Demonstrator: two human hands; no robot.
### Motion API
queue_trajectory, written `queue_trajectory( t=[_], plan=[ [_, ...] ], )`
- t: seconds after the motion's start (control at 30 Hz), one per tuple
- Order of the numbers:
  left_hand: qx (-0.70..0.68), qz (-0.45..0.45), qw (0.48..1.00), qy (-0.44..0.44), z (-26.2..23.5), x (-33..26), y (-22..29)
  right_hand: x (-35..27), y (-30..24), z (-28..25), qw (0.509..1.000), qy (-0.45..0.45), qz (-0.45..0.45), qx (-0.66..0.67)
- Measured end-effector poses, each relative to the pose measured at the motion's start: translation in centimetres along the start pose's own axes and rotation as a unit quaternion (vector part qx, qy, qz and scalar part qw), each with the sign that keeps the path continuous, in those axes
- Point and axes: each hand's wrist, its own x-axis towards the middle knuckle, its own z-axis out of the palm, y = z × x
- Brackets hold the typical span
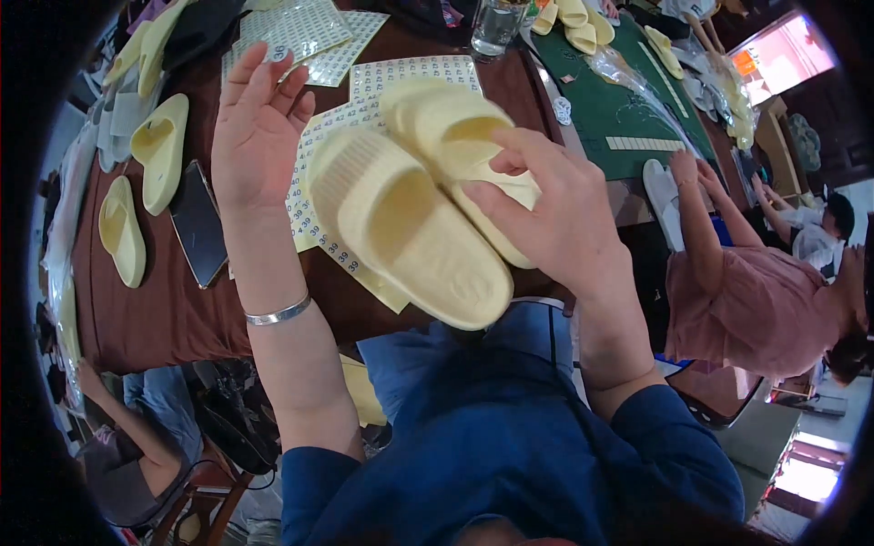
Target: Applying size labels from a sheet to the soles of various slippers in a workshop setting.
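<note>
Head view: left hand [261,141] raised, loosely open, small round sticker [279,54] at a fingertip; right hand [569,214] half open, thumb and index apart, contact unclear; cream slippers [437,246] over label sheets [410,71] on table [164,318], farther one partly hidden by right hand; sheets partly covered.

A brown-draped table [155,314] stands beside a green-topped table [596,125], a bright opening [803,56] (tinged pink) beyond.
</note>
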Motion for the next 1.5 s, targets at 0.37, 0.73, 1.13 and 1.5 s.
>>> queue_trajectory(
  t=[0.37, 0.73, 1.13, 1.5],
  plan=[
    [0.105, -0.127, 0.960, -0.227, 6.0, -2.3, -1.3, -1.3, 2.5, -3.4, 0.993, 0.065, -0.037, -0.087],
    [0.159, -0.164, 0.926, -0.302, 7.1, -3.0, -0.9, 0.6, 1.0, -0.4, 0.986, 0.062, -0.155, 0.017],
    [0.169, -0.182, 0.922, -0.296, 7.5, -3.0, -0.6, 1.0, 0.3, -0.2, 0.986, 0.072, -0.151, 0.027],
    [0.195, -0.208, 0.914, -0.289, 8.0, -3.4, -0.1, 0.8, 0.0, -0.6, 0.984, 0.073, -0.163, -0.013]
  ],
)
